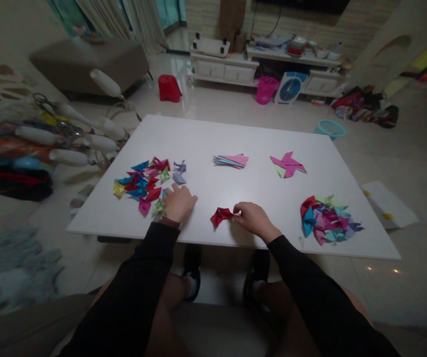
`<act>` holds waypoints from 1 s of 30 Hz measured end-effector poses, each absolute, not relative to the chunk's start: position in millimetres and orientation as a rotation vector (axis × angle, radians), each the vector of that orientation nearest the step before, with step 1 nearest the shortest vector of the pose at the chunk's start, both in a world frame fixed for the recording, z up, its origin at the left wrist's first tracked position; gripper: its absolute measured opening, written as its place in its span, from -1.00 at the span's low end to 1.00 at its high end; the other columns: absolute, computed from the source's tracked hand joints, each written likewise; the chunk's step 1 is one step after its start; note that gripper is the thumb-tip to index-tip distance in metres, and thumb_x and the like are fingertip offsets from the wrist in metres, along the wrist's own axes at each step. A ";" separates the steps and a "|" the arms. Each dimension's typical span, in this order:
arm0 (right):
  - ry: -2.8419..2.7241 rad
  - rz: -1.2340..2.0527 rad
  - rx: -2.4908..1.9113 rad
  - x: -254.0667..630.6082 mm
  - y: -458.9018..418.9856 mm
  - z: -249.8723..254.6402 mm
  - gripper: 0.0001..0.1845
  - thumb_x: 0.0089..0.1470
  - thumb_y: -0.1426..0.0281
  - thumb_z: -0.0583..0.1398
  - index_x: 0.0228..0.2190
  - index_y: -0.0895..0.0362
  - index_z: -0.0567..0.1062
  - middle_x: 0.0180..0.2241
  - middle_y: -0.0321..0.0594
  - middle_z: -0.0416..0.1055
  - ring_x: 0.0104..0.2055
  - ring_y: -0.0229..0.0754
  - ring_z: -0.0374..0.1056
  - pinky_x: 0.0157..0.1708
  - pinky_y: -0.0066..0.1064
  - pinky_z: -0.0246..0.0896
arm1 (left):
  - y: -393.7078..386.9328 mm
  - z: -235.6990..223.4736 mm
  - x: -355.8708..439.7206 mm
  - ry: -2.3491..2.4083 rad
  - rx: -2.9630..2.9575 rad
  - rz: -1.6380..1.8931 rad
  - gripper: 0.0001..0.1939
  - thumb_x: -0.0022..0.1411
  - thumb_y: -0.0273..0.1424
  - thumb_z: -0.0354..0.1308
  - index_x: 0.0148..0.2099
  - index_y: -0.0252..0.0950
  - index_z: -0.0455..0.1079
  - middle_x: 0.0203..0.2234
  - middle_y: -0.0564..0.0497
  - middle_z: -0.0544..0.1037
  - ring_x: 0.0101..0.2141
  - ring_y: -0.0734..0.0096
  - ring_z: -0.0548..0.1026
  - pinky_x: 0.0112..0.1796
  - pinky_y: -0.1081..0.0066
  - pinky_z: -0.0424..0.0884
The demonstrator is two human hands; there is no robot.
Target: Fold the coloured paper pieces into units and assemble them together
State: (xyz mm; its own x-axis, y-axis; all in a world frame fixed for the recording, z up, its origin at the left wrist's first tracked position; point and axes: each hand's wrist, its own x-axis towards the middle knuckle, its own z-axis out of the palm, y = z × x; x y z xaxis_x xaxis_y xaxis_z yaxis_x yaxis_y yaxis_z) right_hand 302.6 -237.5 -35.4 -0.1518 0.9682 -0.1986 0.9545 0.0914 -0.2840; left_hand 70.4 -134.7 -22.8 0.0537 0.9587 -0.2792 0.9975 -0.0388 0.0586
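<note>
My right hand (253, 218) pinches one end of a red folded paper piece (221, 216) low over the white table (198, 141), near its front edge. To the left, my left hand (179, 202) reaches down at the edge of a pile of folded paper pieces (137, 183) in blue, red, pink, yellow and green. Its fingers are apart, and a bit of blue paper (165, 193) shows by the fingertips; I cannot tell whether they touch it. A light green folded piece (158, 207) lies beside that wrist, and a lilac folded piece (179, 177) lies just beyond the hand.
A stack of folded paper strips (231, 160) lies mid-table. Right of it is a pink and green paper pinwheel shape (288, 165). Another heap of folded pieces (330, 220) sits at the front right. A floor lamp (83, 134) with white shades stands against the table's left side.
</note>
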 end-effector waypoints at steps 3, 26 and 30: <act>-2.298 0.538 -2.000 304.8 -237.9 -34.9 -0.83 0.18 0.41 0.19 -0.20 0.07 0.57 -0.21 -0.20 0.57 -0.18 -0.15 0.43 -0.27 -0.40 0.08 | -126.8 -27.1 57.9 2.029 1.953 -0.311 -0.38 0.29 -0.08 0.01 0.21 -0.41 0.39 0.22 -0.43 0.29 0.17 -0.39 0.31 0.06 -0.06 0.33; -1.922 0.445 -1.986 318.4 -232.1 -26.8 -0.48 0.17 0.41 0.17 0.17 0.04 0.37 -0.11 -0.21 0.55 -0.28 -0.19 0.42 -0.25 -0.38 0.19 | -102.4 -55.3 50.1 1.799 2.082 -0.287 -0.37 0.23 0.00 0.04 0.06 -0.44 0.49 0.09 -0.39 0.46 0.10 -0.16 0.44 0.07 0.16 0.36; -1.876 0.442 -1.938 313.2 -230.8 -26.9 -0.36 0.17 0.41 0.17 0.27 0.05 0.25 -0.09 -0.19 0.52 -0.29 -0.19 0.42 -0.24 -0.37 0.22 | -97.5 -58.2 55.4 1.576 2.221 -0.147 -0.51 0.21 -0.14 0.12 -0.03 -0.45 0.52 -0.15 -0.29 0.60 0.12 -0.04 0.42 0.13 0.23 0.32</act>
